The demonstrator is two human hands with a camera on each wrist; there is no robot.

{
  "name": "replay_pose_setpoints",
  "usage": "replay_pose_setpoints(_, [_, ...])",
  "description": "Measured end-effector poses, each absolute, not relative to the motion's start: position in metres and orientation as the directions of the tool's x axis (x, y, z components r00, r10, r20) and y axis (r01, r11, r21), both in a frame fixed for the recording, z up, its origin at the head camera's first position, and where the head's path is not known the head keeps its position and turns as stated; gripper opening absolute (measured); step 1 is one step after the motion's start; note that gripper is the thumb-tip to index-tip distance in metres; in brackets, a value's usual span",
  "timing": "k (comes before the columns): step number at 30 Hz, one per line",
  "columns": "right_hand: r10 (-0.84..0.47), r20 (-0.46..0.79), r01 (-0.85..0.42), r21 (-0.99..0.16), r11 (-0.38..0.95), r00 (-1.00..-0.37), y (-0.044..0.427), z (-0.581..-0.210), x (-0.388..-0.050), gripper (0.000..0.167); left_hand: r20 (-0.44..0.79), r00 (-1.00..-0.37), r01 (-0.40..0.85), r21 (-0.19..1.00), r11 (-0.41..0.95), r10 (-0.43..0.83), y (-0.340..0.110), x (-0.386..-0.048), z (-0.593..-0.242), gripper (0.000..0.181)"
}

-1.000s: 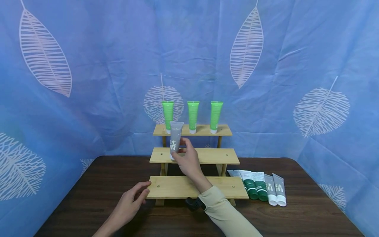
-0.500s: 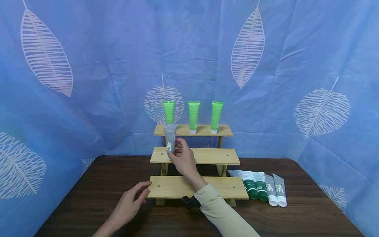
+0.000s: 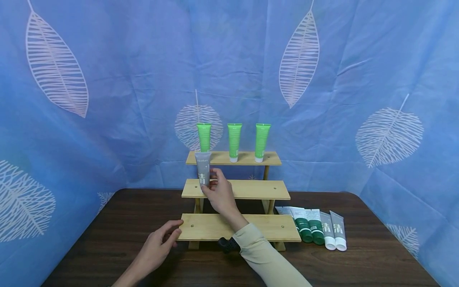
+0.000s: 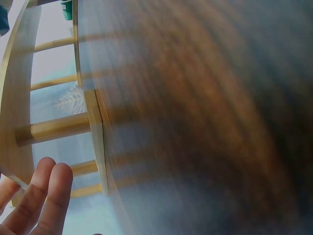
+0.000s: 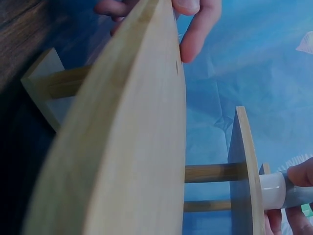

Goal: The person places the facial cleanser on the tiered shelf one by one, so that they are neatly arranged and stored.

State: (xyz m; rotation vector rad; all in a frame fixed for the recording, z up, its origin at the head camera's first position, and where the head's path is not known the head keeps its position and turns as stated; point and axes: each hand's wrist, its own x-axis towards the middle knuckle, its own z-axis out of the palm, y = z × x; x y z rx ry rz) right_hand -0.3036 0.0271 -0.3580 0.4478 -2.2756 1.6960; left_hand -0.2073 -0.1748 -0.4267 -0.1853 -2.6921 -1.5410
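Note:
My right hand (image 3: 220,195) pinches a grey squeeze tube (image 3: 203,167) upright, cap down, at the left end of the middle shelf (image 3: 251,189). In the right wrist view, the tube's white cap (image 5: 272,191) meets that shelf's board, thumb and fingers around the tube just above. My left hand (image 3: 155,247) holds the left end of the wooden stand's lowest shelf (image 3: 222,227); in the left wrist view, two fingers (image 4: 59,191) lie beneath the board. Three green tubes (image 3: 234,141) stand on the top shelf (image 3: 247,157), the left one partly hidden by the grey tube.
Several tubes lie on the dark wooden table (image 3: 107,227) right of the stand: white-and-green tubes (image 3: 315,225) and grey tubes with white caps (image 3: 338,231). A blue leaf-patterned cloth (image 3: 143,99) hangs behind and on both sides.
My right hand has moved left and slightly down with the grey tube, toward the left end of the middle shelf. The left hand stays at the lowest shelf.

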Motion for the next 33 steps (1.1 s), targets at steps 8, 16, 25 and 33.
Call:
replay_pose_setpoints(8, [-0.088, 0.399, -0.407, -0.870, 0.279, -0.913, 0.026, -0.358, -0.303, 0.053, 0.091, -0.992, 0.123, 0.853, 0.507, 0.087, -0.175, -0.208, -0.427, 0.037])
replay_pose_setpoints(16, [-0.069, 0.394, -0.396, -0.872, 0.287, -0.917, 0.029, -0.355, -0.297, 0.053, 0.083, -0.993, 0.112, 0.853, 0.509, 0.080, -0.175, -0.208, -0.427, 0.035])
replay_pose_setpoints(25, [-0.047, 0.395, -0.393, -0.881, 0.261, -0.917, 0.048, -0.347, -0.283, 0.049, 0.073, -0.994, 0.104, 0.857, 0.504, 0.080, -0.174, -0.208, -0.426, 0.032])
replay_pose_setpoints(33, [-0.021, 0.368, -0.358, -0.889, 0.286, -0.929, 0.077, -0.342, -0.269, 0.048, 0.074, -0.993, 0.108, 0.859, 0.501, 0.089, -0.175, -0.207, -0.425, 0.034])
